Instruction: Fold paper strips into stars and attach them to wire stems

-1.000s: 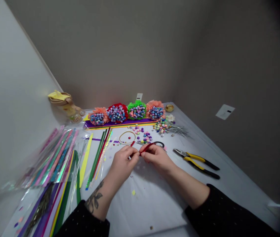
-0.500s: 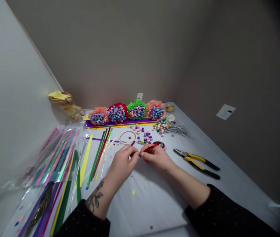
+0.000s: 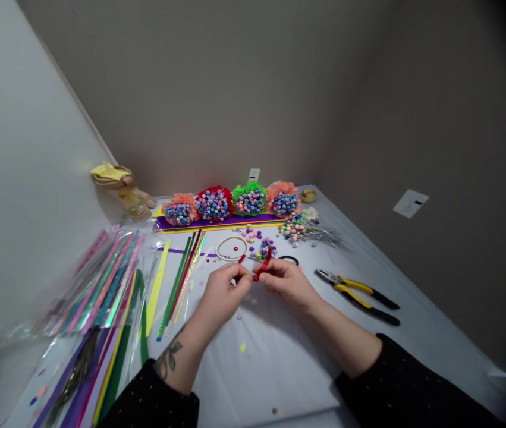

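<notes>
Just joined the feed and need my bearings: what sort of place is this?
Probably a home craft corner: a white table against bare walls, with packs of coloured paper strips, four tissue-wrapped bouquets of folded paper stars and yellow-handled pliers.

red strip (image 3: 263, 264), yellow-handled pliers (image 3: 360, 292)

I see yellow-handled pliers (image 3: 360, 295) lying on the table (image 3: 279, 368) at the right. Four paper-star bouquets (image 3: 231, 203) stand in a row at the back, and coloured paper strips (image 3: 101, 285) lie at the left.
</notes>
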{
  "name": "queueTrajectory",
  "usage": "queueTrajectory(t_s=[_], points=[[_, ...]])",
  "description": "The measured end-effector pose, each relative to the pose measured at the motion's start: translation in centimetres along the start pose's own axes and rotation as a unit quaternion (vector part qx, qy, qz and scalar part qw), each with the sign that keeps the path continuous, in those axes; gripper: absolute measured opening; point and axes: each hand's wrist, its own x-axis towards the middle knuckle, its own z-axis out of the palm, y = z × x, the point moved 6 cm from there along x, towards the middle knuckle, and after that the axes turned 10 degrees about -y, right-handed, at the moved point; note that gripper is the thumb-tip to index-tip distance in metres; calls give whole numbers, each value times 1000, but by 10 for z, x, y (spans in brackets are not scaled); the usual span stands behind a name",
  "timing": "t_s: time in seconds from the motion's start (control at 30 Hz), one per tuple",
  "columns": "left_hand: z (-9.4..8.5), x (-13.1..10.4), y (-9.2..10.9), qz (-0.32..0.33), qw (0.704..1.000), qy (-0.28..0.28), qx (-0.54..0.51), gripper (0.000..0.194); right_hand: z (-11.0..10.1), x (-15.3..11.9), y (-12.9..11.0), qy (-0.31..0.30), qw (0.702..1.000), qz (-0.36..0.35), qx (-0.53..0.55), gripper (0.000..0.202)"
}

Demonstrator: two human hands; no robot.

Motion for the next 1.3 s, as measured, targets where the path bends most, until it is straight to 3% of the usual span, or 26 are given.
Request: queueTrajectory(t_s=[0.2, 0.53, 0.93, 1.13, 1.3], points=[[4, 0, -4, -32, 997, -37, -60, 16, 6, 1, -3, -41, 999, -17, -19, 23], [0, -1, 2, -2, 999, -21, -31, 16, 2, 1, 6, -12, 999, 18, -33, 29], [4, 0, -1, 5, 1000, -23, 9, 15, 6, 0, -8, -19, 983, -11, -183, 23], [-1, 1, -7, -51, 998, 19, -41, 16, 7, 1, -6, -34, 988, -15, -148, 16], [-1, 0, -5, -68, 995, 15, -72, 17, 6, 2, -5, -16, 987, -17, -157, 17]])
